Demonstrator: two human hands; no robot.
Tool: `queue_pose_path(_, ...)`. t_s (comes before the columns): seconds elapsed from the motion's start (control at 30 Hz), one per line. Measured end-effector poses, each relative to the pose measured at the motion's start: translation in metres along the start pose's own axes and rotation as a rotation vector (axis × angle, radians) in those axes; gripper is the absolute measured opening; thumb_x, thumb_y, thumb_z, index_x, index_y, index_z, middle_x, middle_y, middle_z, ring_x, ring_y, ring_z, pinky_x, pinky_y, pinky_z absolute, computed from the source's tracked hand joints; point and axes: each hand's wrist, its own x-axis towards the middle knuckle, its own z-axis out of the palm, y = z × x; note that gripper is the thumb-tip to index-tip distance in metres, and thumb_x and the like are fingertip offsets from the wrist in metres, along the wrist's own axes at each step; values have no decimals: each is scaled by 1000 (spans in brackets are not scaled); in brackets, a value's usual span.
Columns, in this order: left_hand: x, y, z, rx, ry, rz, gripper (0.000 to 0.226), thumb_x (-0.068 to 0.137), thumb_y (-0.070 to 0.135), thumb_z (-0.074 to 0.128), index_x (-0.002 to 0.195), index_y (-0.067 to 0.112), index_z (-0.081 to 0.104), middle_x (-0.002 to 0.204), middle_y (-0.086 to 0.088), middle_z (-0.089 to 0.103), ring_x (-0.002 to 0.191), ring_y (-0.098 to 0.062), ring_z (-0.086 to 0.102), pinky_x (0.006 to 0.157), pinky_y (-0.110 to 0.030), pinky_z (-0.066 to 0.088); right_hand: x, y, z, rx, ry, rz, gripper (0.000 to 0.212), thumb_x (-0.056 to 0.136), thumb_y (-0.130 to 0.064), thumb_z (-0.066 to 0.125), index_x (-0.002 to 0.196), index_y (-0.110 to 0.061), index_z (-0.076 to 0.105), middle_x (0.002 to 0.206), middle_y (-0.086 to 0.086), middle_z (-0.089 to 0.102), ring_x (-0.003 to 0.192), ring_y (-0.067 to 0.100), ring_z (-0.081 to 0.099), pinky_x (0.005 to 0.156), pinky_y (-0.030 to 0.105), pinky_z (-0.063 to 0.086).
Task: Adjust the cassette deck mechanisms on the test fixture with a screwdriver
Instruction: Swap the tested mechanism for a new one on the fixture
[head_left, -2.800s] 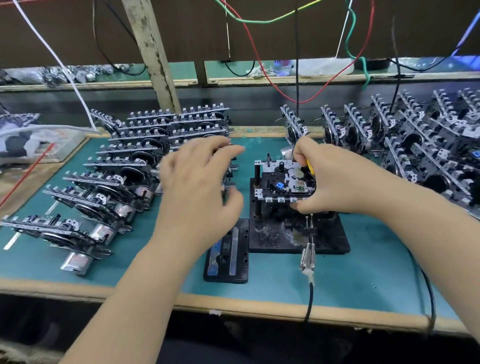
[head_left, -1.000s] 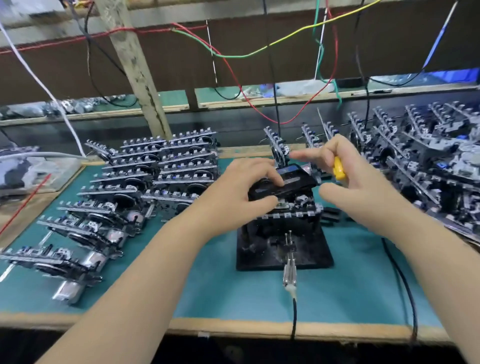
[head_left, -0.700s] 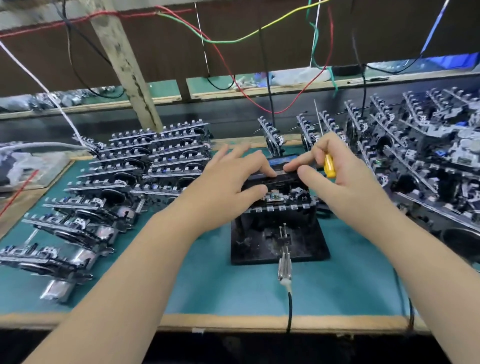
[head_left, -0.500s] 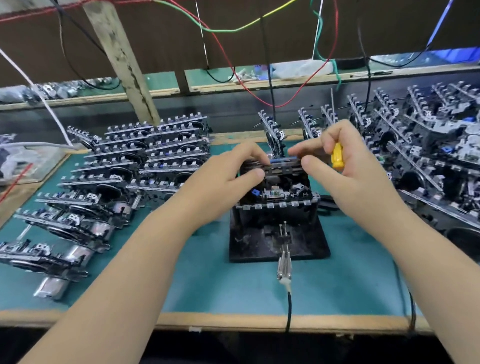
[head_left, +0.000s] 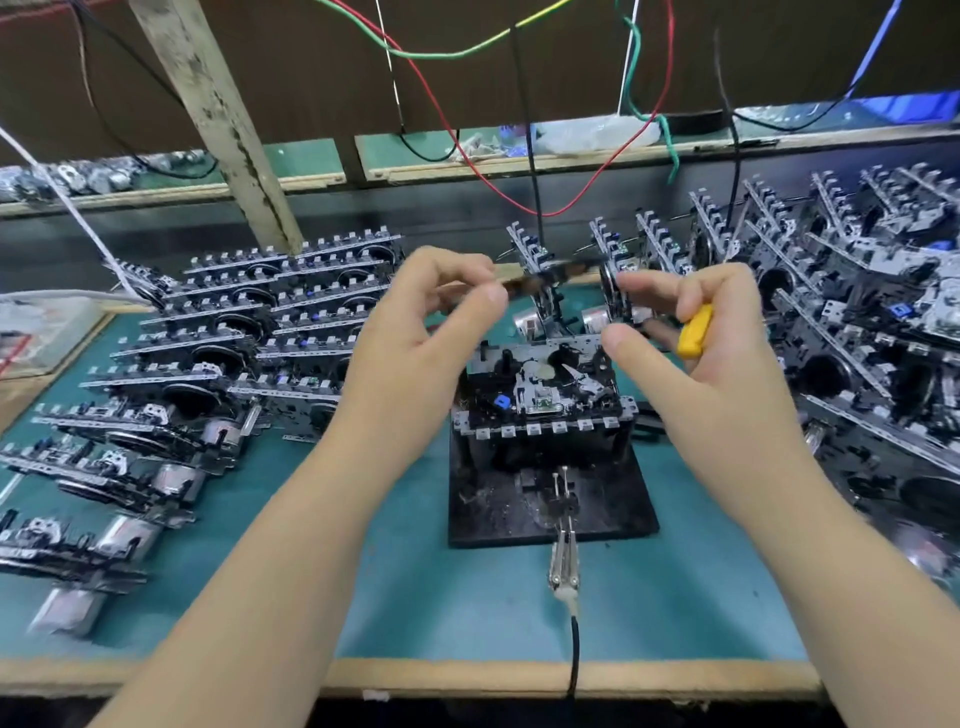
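Observation:
A cassette deck mechanism (head_left: 540, 400) sits on the black test fixture (head_left: 498, 514) at the middle of the green mat. My left hand (head_left: 415, 343) pinches the left end of a dark cassette (head_left: 545, 280), which is blurred and held in the air above the mechanism. My right hand (head_left: 696, 364) is just right of the cassette, with thumb and forefinger spread near its right end; I cannot tell if they touch it. The other fingers of that hand curl round the yellow screwdriver handle (head_left: 695, 338). The screwdriver's tip is hidden.
Rows of deck mechanisms (head_left: 234, 353) lie on the left of the mat, and more are stacked (head_left: 857, 322) on the right and behind the fixture. A metal clip on a black cable (head_left: 563, 571) reaches the fixture's front. Coloured wires (head_left: 457, 119) hang above.
The cassette was pressed onto the mechanism by both hands; now it is lifted clear in my left hand and the mechanism's top is uncovered. My right hand's fingers have opened away from it.

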Motion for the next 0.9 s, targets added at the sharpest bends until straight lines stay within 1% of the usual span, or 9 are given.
queue_pose_path(0.13,-19,11,27,-357,49,-15,7,91,27,63,97,23,61,112,8,67,108,-10,63,102,-36,50,0,-17,11,54,-79,-25,30,91,-50,59,89,-27,39,104,-18,69,98,0,64,90,34,47)
queue_pose_path(0.17,-25,13,33,-358,4,16,8,92,22,64,99,20,60,117,8,67,112,-9,63,101,-32,50,0,-21,15,50,-125,-30,33,91,-54,57,91,-25,42,94,-10,67,90,8,63,87,38,48)
queue_pose_path(0.23,-34,13,37,-229,-67,87,14,93,19,64,104,19,57,122,9,65,117,-10,61,100,-32,50,0,-25,19,88,-193,-20,36,89,-54,59,91,-22,41,105,13,64,102,31,61,95,56,47)
queue_pose_path(0.33,-36,9,19,177,-80,130,17,87,40,65,104,38,60,120,22,64,118,-1,58,102,-39,48,9,-29,8,144,-267,-10,44,86,-43,76,85,-25,35,117,-11,70,117,10,64,100,39,52)
queue_pose_path(0.47,-29,3,-10,175,102,47,31,90,39,58,121,36,60,129,18,62,123,-4,56,103,-40,48,32,-37,-8,-357,-404,-24,50,69,-50,78,82,-30,34,121,-28,66,112,-2,62,94,35,49)
queue_pose_path(0.53,-21,2,-15,326,59,94,36,97,34,51,132,31,56,138,18,56,130,0,50,109,-30,41,42,-37,-8,-510,-517,-16,49,70,-50,77,82,-30,35,123,-29,65,107,-13,57,93,27,45)
queue_pose_path(0.67,-11,-3,-10,673,-291,128,34,106,25,48,139,27,57,149,17,48,143,2,32,105,3,13,48,-28,-2,-558,-640,-15,47,76,-49,77,82,-29,35,129,-26,64,97,-30,49,76,2,37)
queue_pose_path(0.77,-6,-5,-10,759,-355,99,36,106,28,44,141,30,55,150,16,47,147,-1,26,107,-1,9,44,-17,1,-413,-566,11,35,88,-50,66,82,-29,38,136,-24,60,115,-23,50,91,12,40)
queue_pose_path(0.9,0,-2,-11,886,-442,125,38,107,27,44,144,27,52,156,13,42,150,-3,20,109,-8,5,36,10,3,-283,-366,82,25,100,-22,56,85,-23,36,138,-20,60,126,2,55,107,39,39)
